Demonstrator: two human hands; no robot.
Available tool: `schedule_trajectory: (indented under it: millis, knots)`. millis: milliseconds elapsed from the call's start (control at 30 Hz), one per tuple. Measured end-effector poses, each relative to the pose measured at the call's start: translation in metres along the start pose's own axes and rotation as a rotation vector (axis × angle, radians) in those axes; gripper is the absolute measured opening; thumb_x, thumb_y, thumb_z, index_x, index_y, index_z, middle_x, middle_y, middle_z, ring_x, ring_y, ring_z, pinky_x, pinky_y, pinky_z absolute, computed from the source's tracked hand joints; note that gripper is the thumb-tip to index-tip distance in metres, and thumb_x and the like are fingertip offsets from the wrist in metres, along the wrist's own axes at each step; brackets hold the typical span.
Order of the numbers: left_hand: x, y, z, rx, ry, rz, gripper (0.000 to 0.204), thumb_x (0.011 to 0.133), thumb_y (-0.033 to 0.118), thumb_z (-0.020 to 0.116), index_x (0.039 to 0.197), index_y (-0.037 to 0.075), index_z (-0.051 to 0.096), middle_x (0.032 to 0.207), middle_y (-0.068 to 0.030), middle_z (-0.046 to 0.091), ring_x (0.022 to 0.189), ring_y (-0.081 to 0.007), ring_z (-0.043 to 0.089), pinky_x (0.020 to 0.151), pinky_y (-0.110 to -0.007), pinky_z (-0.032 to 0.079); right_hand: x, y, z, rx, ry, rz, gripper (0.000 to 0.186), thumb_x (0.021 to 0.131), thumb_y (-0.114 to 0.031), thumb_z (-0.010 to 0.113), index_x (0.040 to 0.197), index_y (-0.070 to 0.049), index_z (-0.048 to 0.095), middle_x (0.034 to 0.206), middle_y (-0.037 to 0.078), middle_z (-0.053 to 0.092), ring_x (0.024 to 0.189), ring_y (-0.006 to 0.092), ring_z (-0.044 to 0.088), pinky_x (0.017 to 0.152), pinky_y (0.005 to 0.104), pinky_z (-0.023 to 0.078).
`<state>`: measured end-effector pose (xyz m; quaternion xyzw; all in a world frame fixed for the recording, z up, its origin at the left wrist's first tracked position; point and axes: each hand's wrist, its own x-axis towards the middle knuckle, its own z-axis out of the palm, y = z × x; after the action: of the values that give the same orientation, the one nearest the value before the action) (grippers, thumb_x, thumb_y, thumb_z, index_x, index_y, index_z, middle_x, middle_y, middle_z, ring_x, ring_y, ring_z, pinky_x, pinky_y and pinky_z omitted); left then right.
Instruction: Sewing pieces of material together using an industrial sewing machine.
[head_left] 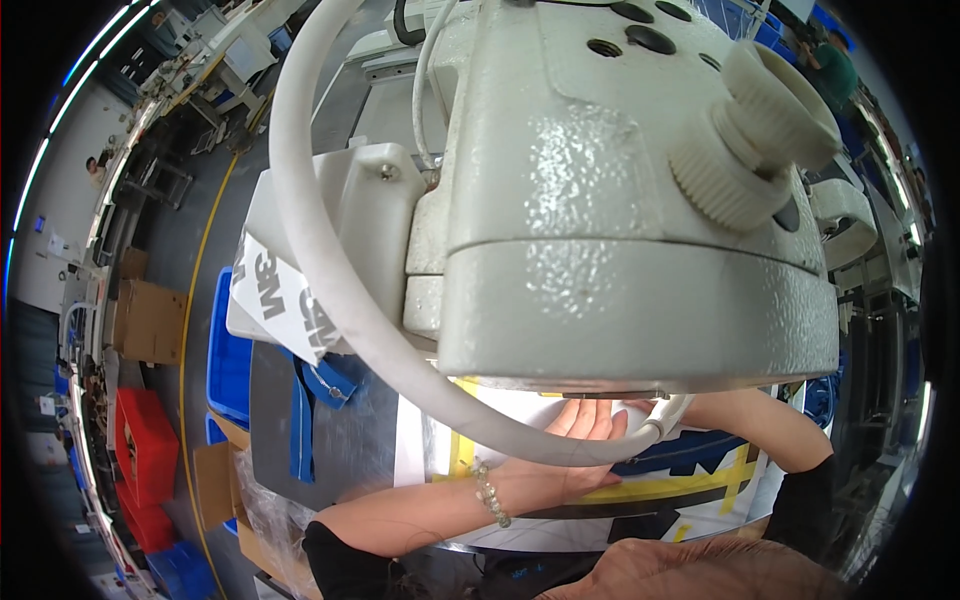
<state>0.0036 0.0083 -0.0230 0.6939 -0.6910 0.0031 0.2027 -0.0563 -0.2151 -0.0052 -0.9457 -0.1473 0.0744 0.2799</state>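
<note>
A large off-white sewing machine head (630, 310) fills the middle of the view above my hands. My left hand (590, 425) lies with its fingers stretched out on the white, yellow-taped work surface (650, 492), under the machine's front edge; a beaded bracelet is on that wrist. My right hand (672, 408) reaches in from the right, close to the left one; its fingers are mostly hidden behind the thick white cable (375, 355) and the machine. Beside the hands lies a dark blue strip of fabric (680, 452). What the right fingers touch cannot be seen.
Blue zipper strips (303, 420) lie on the grey table (365, 445) at left. Beyond its edge are a blue bin (228, 345), an opened carton with clear plastic (270, 500), red bins (145, 455) and a brown box (150, 322). A person in green (832, 70) is far right.
</note>
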Motion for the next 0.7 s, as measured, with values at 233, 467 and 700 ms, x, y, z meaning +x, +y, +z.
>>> schedule_trajectory:
  millis: [233, 467, 700]
  knots:
    - [0.006, 0.003, -0.001, 0.083, 0.128, 0.068, 0.065, 0.077, 0.045, 0.063, 0.111, -0.009, 0.052, 0.108, -0.0219, 0.057, 0.107, -0.0335, 0.055, 0.091, -0.041, 0.046, -0.004, -0.02, -0.026, 0.075, -0.038, 0.065, 0.028, 0.081, -0.016, 0.062, 0.109, -0.01, 0.063, 0.106, 0.007, 0.063, 0.105, 0.0221, 0.057, 0.091, 0.0313, 0.045]
    - [0.001, -0.019, -0.049, -0.061, 0.176, -0.019, 0.033, 0.077, 0.017, 0.063, 0.101, -0.006, 0.058, 0.093, -0.0175, 0.063, 0.089, -0.0259, 0.063, 0.079, -0.037, 0.05, -0.011, -0.012, -0.016, -0.066, 0.086, -0.093, 0.034, 0.077, -0.017, 0.066, 0.108, -0.003, 0.062, 0.112, 0.01, 0.062, 0.102, 0.0242, 0.059, 0.094, 0.034, 0.045]
    - [-0.021, -0.07, -0.041, -0.035, 0.048, -0.072, 0.021, 0.08, 0.014, 0.058, 0.099, 0.008, 0.065, 0.076, -0.0043, 0.06, 0.067, -0.019, 0.058, 0.061, -0.034, 0.047, -0.004, 0.005, 0.006, -0.011, 0.106, -0.038, 0.043, 0.072, -0.02, 0.072, 0.109, -0.001, 0.061, 0.114, 0.013, 0.061, 0.105, 0.0253, 0.059, 0.091, 0.0349, 0.048]
